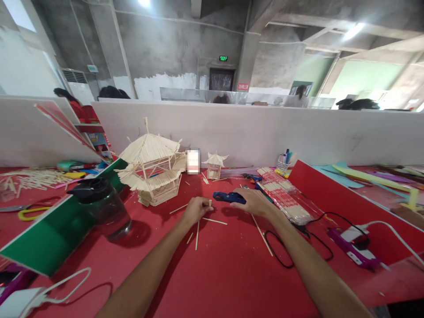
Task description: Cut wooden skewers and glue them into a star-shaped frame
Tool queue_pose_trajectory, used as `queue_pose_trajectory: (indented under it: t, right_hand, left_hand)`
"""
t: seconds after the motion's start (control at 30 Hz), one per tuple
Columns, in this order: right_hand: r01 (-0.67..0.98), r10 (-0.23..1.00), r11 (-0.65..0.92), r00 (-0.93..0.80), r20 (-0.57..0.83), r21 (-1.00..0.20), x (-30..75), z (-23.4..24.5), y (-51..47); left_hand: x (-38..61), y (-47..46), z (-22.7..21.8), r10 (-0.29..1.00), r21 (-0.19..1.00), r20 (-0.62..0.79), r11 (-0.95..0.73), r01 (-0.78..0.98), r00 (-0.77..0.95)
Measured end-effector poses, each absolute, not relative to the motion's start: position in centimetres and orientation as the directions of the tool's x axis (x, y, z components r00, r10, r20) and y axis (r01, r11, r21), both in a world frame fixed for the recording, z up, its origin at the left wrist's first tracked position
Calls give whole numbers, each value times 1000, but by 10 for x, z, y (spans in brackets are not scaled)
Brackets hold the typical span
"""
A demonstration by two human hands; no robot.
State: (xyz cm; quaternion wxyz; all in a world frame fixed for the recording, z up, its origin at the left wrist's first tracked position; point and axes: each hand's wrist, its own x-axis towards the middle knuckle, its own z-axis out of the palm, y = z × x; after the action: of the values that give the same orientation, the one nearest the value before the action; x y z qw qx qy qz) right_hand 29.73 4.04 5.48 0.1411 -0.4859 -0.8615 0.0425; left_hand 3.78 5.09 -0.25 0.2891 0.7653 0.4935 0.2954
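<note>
My left hand (196,209) rests on the red table (225,269), fingers curled in a pinch round a short wooden stick (210,203). My right hand (249,201) lies just to its right, closed over the handle of a blue tool (227,197) that points left. Loose thin sticks (214,221) lie on the table around both hands. A large stick pavilion model (150,170) stands behind my left hand. A small stick pavilion (215,165) stands further back by the white partition.
A dark-lidded clear bottle (105,207) and a green board (49,236) sit at left. A packet of sticks (286,194), a black cable (298,247), a purple power strip (353,251) and a red board (344,198) are at right. People sit beyond the white partition (265,132).
</note>
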Motion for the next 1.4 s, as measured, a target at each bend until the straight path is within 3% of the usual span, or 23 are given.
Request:
queue_pose_trajectory:
  t: [0.2,0.93,1.2,1.4]
  right_hand:
    - [822,849,525,-488,203,-220,281,38,44]
    - [861,885,460,-427,184,-215,273,34,33]
    - [871,895,442,-411,173,-216,272,37,29]
    - [881,903,425,-400,155,-209,270,40,28]
  left_hand:
    - [36,53,-6,930,663,189,-358,657,316]
    - [35,53,-8,938,658,178,-338,673,297]
    - [37,50,-6,945,801,160,-293,523,285]
    - [36,51,-6,950,799,139,-274,536,279]
